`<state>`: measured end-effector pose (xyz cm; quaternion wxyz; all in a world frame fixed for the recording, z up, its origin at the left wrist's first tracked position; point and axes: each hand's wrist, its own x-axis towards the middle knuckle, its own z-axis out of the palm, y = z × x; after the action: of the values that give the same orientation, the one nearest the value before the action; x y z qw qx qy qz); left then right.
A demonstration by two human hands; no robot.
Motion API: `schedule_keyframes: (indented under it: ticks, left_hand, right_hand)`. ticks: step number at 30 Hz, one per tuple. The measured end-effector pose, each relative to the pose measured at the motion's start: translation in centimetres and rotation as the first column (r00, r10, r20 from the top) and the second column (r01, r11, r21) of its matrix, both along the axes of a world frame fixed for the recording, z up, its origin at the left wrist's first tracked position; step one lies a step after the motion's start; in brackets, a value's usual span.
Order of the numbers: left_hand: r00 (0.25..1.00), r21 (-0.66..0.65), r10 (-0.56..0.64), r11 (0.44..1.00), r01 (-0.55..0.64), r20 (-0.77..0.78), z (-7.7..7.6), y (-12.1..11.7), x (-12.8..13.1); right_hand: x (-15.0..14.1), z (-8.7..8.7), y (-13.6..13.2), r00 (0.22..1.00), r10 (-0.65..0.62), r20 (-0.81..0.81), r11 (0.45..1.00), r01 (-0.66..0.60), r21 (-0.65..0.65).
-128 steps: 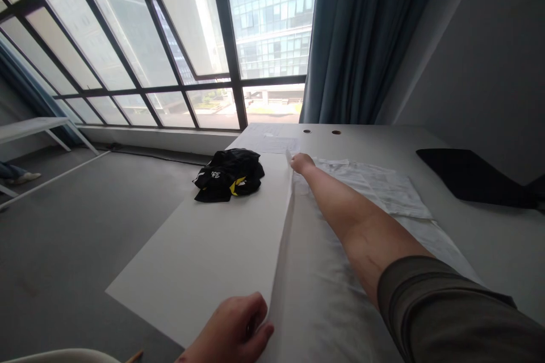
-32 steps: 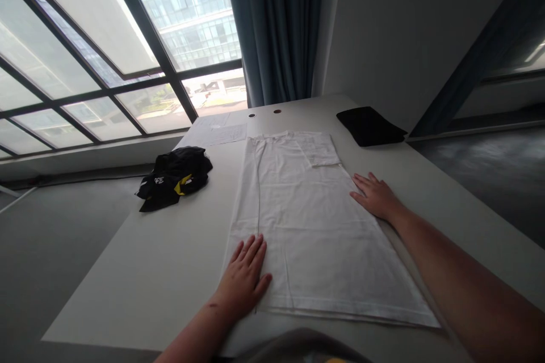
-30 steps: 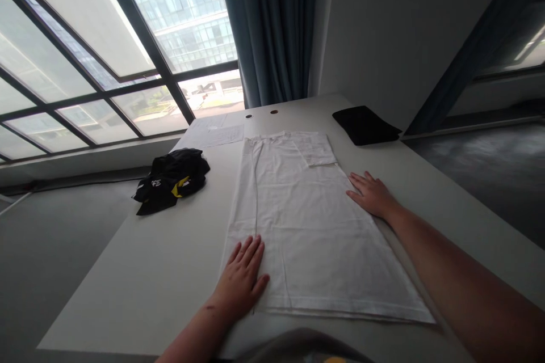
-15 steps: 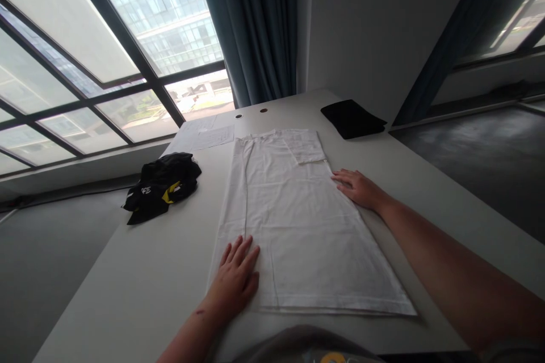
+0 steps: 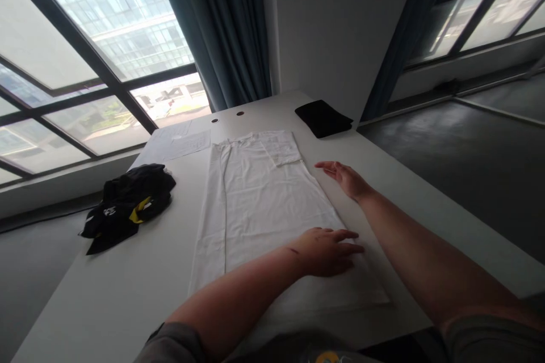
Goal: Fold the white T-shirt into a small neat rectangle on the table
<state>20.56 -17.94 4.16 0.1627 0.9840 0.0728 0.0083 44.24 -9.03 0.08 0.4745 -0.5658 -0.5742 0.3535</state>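
Note:
A white T-shirt [image 5: 272,204] lies spread on the white table, its left side folded inward in a long strip and a sleeve folded over at the upper right. My left hand [image 5: 330,250] reaches across the lower part of the shirt to its right edge, fingers apart, holding nothing. Whether it touches the cloth I cannot tell. Just off the shirt's right edge, my right hand [image 5: 344,178] hovers with fingers stretched out and nothing in it.
A crumpled black garment [image 5: 128,201] with a yellow patch lies on the table's left side. At the far right sits a folded black cloth [image 5: 323,118]. Sheets of paper [image 5: 187,144] lie near the window. The white table [image 5: 114,289] has two round holes at its far end.
My left hand has moved from the shirt's lower left across to its right edge. My right hand has lifted off the right edge. The view has turned slightly right.

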Motion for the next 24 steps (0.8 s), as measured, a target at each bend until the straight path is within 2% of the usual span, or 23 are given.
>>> schedule_keyframes:
  ticks: [3,7,12,15,18,20,22,24]
  left_hand:
    - [1.0,0.041,-0.025,0.999,0.024,0.012,-0.6,0.2,1.7]
    - [0.998,0.041,-0.052,0.998,0.051,0.022,-1.0,0.3,1.6]
    - [0.996,-0.047,-0.081,0.995,0.083,0.041,0.7,0.5,0.1]
    - [0.993,-0.146,-0.075,0.985,0.088,0.088,2.0,0.6,-1.4]
    - [0.993,-0.234,-0.01,0.971,0.037,0.116,2.7,0.4,-3.5]
    - [0.988,-0.283,0.054,0.959,-0.011,0.143,2.6,0.2,-5.0]
    - [0.971,-0.327,0.132,0.943,-0.061,0.201,2.3,-0.3,-6.3]
    - [0.936,-0.357,0.213,0.928,-0.104,0.28,2.0,-1.0,-7.6]
  right_hand:
    - [0.5,0.3,0.4,0.992,-0.029,-0.122,0.997,0.02,-0.07]
    - [1.0,0.0,1.1,0.985,-0.025,-0.169,0.998,0.016,-0.054]
    - [1.4,-0.6,1.4,0.985,-0.073,-0.155,0.996,0.064,-0.065]
    - [1.4,-0.3,1.8,0.975,-0.047,-0.216,0.997,0.034,-0.062]
    - [0.6,0.2,3.2,0.962,0.012,-0.272,0.987,-0.054,-0.148]
    - [-0.3,0.2,5.0,0.947,-0.001,-0.321,0.973,-0.073,-0.218]
    - [-1.3,-0.3,7.2,0.92,-0.024,-0.392,0.979,-0.058,-0.197]
    - [-2.2,-1.0,9.7,0.913,-0.015,-0.409,0.995,-0.026,-0.095]
